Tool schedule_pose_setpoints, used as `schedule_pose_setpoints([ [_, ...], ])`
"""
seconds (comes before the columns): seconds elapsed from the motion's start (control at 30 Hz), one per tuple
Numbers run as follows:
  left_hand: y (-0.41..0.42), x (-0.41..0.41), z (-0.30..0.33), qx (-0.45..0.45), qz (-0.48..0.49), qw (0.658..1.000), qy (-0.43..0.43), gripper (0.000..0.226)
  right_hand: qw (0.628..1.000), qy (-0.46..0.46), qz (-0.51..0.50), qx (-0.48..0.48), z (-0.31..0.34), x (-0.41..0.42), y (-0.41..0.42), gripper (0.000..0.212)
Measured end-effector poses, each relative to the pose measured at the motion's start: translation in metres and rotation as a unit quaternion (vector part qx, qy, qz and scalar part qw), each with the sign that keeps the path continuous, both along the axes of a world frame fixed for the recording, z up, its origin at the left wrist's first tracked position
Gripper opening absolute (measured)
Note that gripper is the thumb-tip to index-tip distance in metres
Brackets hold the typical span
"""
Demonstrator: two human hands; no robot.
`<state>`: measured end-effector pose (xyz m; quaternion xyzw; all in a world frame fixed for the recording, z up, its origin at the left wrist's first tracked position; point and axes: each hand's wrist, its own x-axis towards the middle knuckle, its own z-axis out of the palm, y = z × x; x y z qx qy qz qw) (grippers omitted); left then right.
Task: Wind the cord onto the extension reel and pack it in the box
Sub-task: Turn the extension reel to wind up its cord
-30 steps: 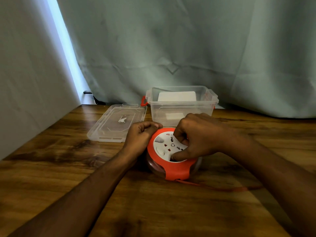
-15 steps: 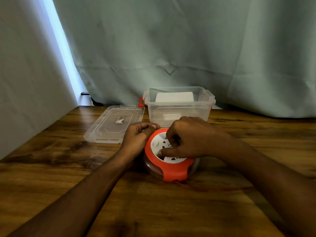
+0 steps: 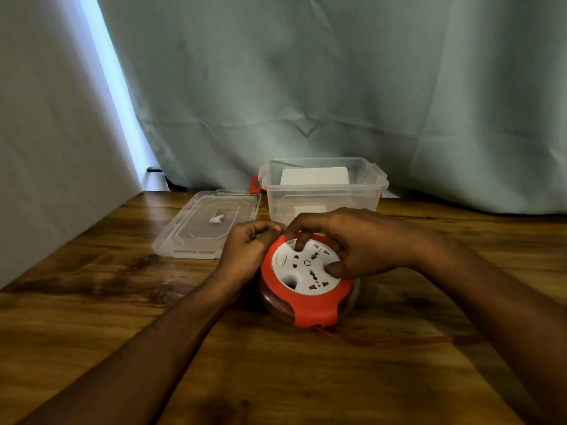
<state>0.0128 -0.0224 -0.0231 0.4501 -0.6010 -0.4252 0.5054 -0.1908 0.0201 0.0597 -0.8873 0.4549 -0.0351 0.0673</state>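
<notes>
The extension reel [image 3: 310, 305] lies flat on the wooden table, orange-framed with a white socket face [image 3: 306, 266] turned up. My left hand [image 3: 248, 250] is closed against its left rim. My right hand [image 3: 352, 240] rests on the white face, a finger pressed into it at the far side and the thumb at the right edge. An orange cord [image 3: 399, 342] runs out of the reel's near side and trails right along the table. The clear box [image 3: 322, 191] stands open just behind the reel.
The box's clear lid [image 3: 205, 228] lies flat to the left of the box. A white block [image 3: 316, 176] sits inside the box. Pale curtains hang behind and along the left of the table [image 3: 122, 302].
My right hand has turned on the white face: its finger moved from the near left round to the far side, uncovering most of the sockets. My left hand stayed on the rim.
</notes>
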Motion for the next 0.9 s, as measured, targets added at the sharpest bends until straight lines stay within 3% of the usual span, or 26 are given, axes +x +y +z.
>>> schedule_pose_setpoints([
  [0.17,-0.002,0.0,-0.001,-0.001,0.005,1.0,-0.006,0.023,1.0,0.005,-0.007,-0.018,0.0,0.0,0.002,0.074],
  [0.43,-0.002,-0.001,-0.002,0.011,0.009,1.0,0.005,0.022,0.997,0.053,-0.01,-0.053,-0.001,0.003,0.003,0.04],
  [0.9,0.0,-0.001,-0.001,0.01,0.004,1.0,0.004,0.022,0.995,0.022,-0.026,-0.09,-0.014,0.02,0.004,0.052],
])
